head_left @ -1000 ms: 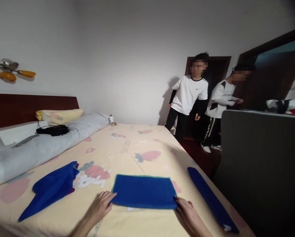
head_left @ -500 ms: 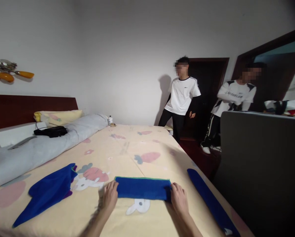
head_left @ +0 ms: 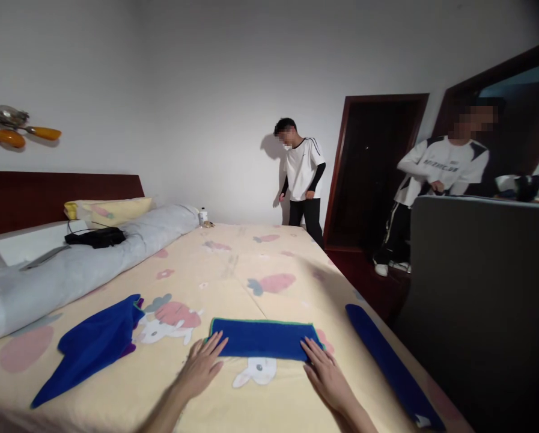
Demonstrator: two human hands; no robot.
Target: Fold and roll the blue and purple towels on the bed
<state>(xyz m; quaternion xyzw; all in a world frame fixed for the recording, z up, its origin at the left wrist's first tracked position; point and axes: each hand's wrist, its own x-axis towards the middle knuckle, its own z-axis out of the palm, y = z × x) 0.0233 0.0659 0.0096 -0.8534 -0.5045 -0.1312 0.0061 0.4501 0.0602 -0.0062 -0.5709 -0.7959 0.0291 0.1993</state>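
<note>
A blue cloth (head_left: pixel 264 340) with green edging lies folded into a flat rectangle on the bed. My left hand (head_left: pixel 202 365) rests on its left end, palm down and fingers stretched out. On the opposite end my right hand (head_left: pixel 327 371) lies flat in the same way, fingers spread. To the left is a crumpled blue cloth (head_left: pixel 91 346) with a bit of purple showing at its right side. A long, narrow folded blue cloth (head_left: pixel 389 364) lies along the bed's right side, with a small white tag at its near end.
The bed (head_left: pixel 233 288) has a patterned cream sheet. A grey rolled bundle (head_left: pixel 147 240) with a black item (head_left: pixel 95 237) on it lies by the headboard (head_left: pixel 57 195). A small bottle (head_left: pixel 203 218) stands at the far edge. Two people stand beyond, near a dark grey panel (head_left: pixel 481 300).
Both my hands have gone from gripping the cloth's ends to lying flat on it. The cloth now rests on the sheet. One person has moved left and bent their head down.
</note>
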